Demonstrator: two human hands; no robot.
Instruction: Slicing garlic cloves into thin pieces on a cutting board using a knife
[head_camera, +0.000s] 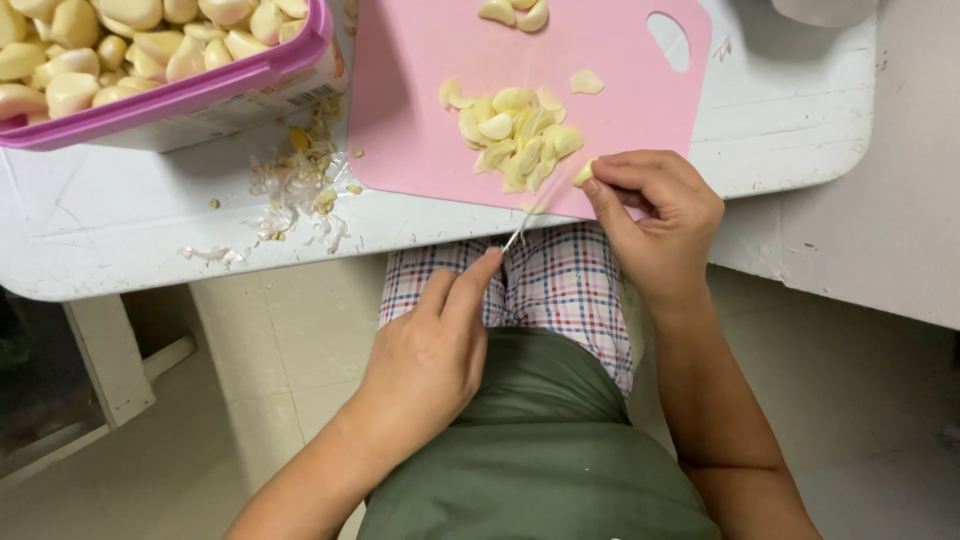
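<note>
My left hand (430, 355) is closed around a small knife (517, 233), index finger stretched along it, with the thin blade pointing up toward the board's near edge. My right hand (655, 215) pinches a peeled garlic clove (583, 174) at the near edge of the pink cutting board (420, 90). Just beyond the clove lies a pile of cut garlic pieces (515, 135). Two whole cloves (515, 12) rest at the board's far edge.
A pink-rimmed tub (255, 70) full of peeled garlic cloves stands at the far left on the white table (790, 110). Garlic skins and scraps (295, 190) are scattered beside the board. My lap, in checked shorts (560, 280), is under the table edge.
</note>
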